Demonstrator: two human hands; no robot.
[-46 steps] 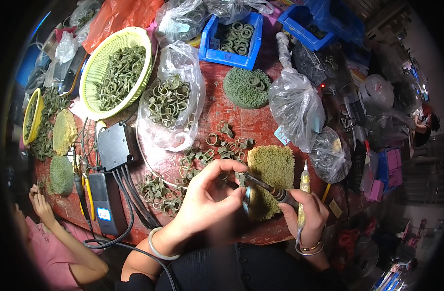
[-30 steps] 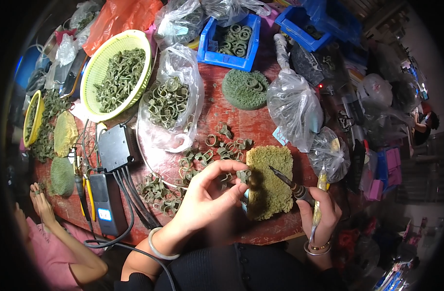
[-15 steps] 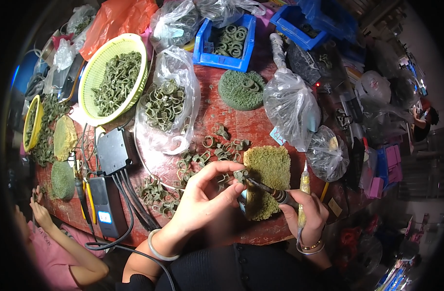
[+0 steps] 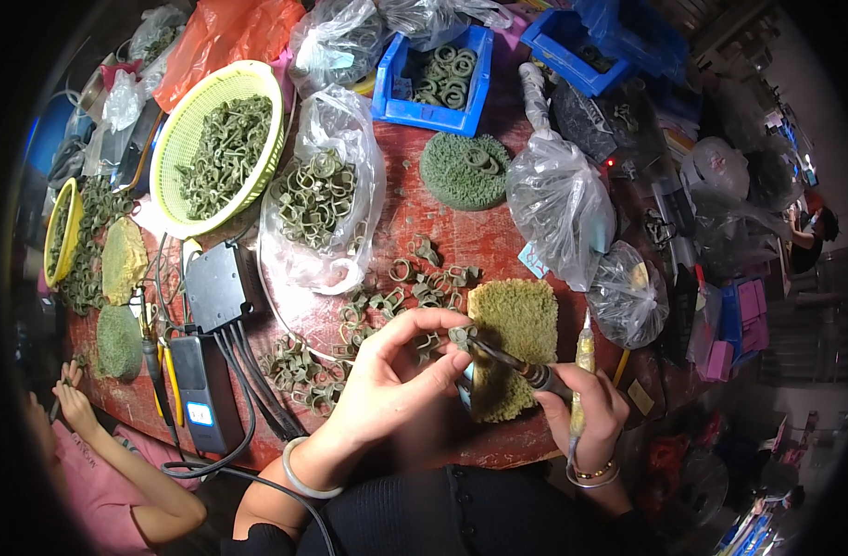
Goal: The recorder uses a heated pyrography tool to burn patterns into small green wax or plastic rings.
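Observation:
Between the thumb and index finger of my left hand [image 4: 382,375] is a small green ring-shaped piece [image 4: 460,337]. My right hand [image 4: 588,417] grips a soldering-iron-like pen [image 4: 540,378], its dark thin tip pointing left and reaching the green ring piece. A second pen tool [image 4: 585,357] with a yellow-wrapped handle stands upright, tucked along the fingers of the same hand. Under the tips lies a rough yellow-green block [image 4: 524,320] with a porous top. Loose green ring pieces [image 4: 308,371] are heaped beside my left hand.
A yellow basket [image 4: 274,139], an open plastic bag [image 4: 373,185] and a blue bin [image 4: 475,119] hold more green rings. Left are a black box [image 4: 215,287] and cables. A round green pad [image 4: 442,176] and tied bags [image 4: 558,208] lie beyond. Another person's hand [image 4: 76,403] shows at left.
Both hands keep nearly the same pose, with the pen tip still at the green ring piece. The whole view has shifted very slightly.

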